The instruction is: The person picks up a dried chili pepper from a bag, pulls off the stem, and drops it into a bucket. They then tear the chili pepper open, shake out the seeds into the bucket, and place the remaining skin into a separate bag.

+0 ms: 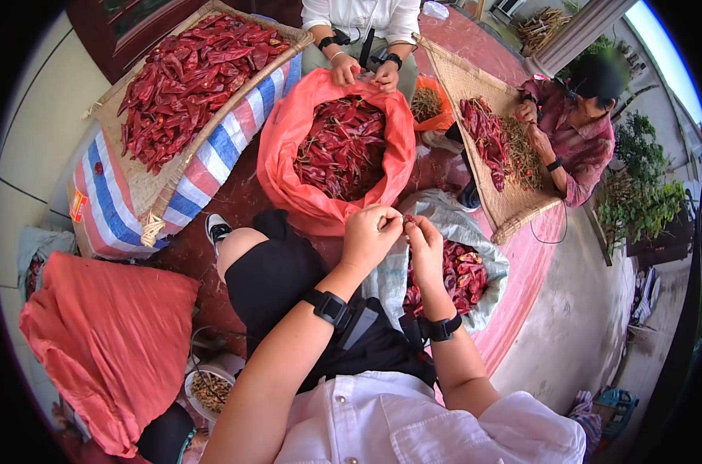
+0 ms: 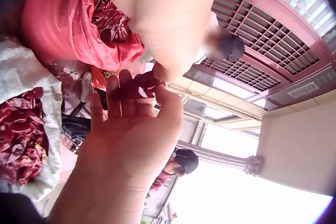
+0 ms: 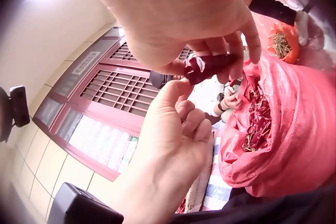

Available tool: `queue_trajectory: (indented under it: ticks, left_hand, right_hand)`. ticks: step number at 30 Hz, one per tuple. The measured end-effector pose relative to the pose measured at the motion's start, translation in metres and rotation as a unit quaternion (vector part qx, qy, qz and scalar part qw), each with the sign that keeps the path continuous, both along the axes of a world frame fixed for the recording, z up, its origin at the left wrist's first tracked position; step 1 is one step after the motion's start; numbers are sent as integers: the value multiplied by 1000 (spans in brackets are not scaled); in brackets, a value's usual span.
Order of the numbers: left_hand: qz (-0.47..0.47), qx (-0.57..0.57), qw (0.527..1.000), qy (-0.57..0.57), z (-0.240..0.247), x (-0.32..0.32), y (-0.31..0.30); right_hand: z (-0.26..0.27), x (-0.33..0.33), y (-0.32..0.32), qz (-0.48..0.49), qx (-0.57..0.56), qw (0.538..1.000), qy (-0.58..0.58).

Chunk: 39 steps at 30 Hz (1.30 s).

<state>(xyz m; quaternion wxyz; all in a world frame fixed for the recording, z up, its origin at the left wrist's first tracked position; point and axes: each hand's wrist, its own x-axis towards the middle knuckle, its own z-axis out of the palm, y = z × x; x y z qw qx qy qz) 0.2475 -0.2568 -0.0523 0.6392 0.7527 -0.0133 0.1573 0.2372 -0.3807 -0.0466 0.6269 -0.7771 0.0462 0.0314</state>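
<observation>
A wrinkled, dark red dried chili pepper (image 3: pixel 212 67) lies across the fingers of my right hand (image 1: pixel 426 249), held by the thumb near one end. My left hand (image 1: pixel 368 236) meets it there, thumb and forefinger pinching at that same end while the other fingers curl into the palm. In the left wrist view the pepper (image 2: pixel 131 88) shows along the right fingers, its end partly covered by fingertips. Below my right hand stands a pale woven sack (image 1: pixel 491 267) with red chilies (image 1: pixel 465 272) inside. Just beyond both hands is a large red sack (image 1: pixel 281 158) of chilies with stems.
At back left, a woven tray (image 1: pixel 109 147) heaped with chilies rests on a striped bundle (image 1: pixel 107 205). Two other people sit opposite and at right, one by a wicker tray (image 1: pixel 513 209). Left of me are a red cloth-like sack (image 1: pixel 107 332) and a bucket (image 1: pixel 225 370) of stems.
</observation>
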Motion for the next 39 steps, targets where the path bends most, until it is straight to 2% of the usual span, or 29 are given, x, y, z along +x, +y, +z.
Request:
queue_trajectory:
  ticks: [1, 3, 8, 10, 11, 13, 15, 17, 19, 21, 22, 24, 28, 30, 31, 33, 34, 36, 37, 39]
  left_hand:
    - [13, 32, 998, -59, 0, 0, -1]
    - [13, 43, 997, -67, 3, -1, -1]
    - [7, 68, 996, -65, 8, -4, 0]
    - [12, 12, 999, -42, 7, -4, -1]
    - [12, 12, 999, -41, 6, -4, -1]
    - [-1, -34, 998, 60, 1, -3, 1]
    - [-14, -62, 995, 83, -10, 1, 3]
    - [-73, -177, 975, 113, -22, 6, 5]
    - [-93, -204, 968, 114, -12, 7, 9]
    - [-176, -336, 890, 254, -1, 3, 18]
    - [-176, -335, 890, 254, -4, 2, 19]
    - [-230, -436, 818, 296, -10, 2, 20]
    - [-254, -467, 790, 306, -9, 3, 22]
    - [-193, -408, 843, 293, -8, 3, 20]
    - [-193, -407, 843, 293, -7, 4, 19]
    - [-169, -307, 912, 213, -7, 3, 16]
    - [-170, -307, 912, 214, -10, 4, 12]
    - [-142, -221, 961, 89, -12, 4, 7]
    - [-142, -221, 961, 90, -9, 4, 7]
    - [-76, -12, 997, -17, 0, 0, 7]
  right_hand:
    - [-4, 0, 1, -3, 1, 1000, 2]
    - [-10, 1, 4, 7, 70, 997, -45]
    - [-4, -1, 2, 34, 98, 994, 46]
    - [-10, -1, 1, 71, 28, 997, -31]
    - [-14, 0, 1, 71, 28, 997, -30]
    - [-17, 3, 5, 75, -36, 992, -90]
    - [-12, 1, 8, 66, -63, 991, -99]
    - [-7, 1, 9, 61, -77, 993, -71]
    - [-6, 0, 5, 58, -67, 993, -79]
    - [-5, 1, -2, 110, 15, 992, -61]
    - [-4, 2, -3, 113, 41, 992, -49]
    - [-1, 3, -7, 122, 49, 990, -47]
    - [6, 1, -10, 124, 64, 990, -29]
    - [7, 2, -9, 120, 72, 990, -25]
    - [7, 2, -8, 103, 82, 991, -32]
    - [7, 2, -8, 83, 93, 991, -38]
    - [7, 3, -8, 81, 75, 993, -42]
    - [5, 4, -10, 80, 56, 994, -46]
    - [3, 5, -12, 78, 39, 995, -48]
    - [4, 5, -12, 78, 21, 996, -49]
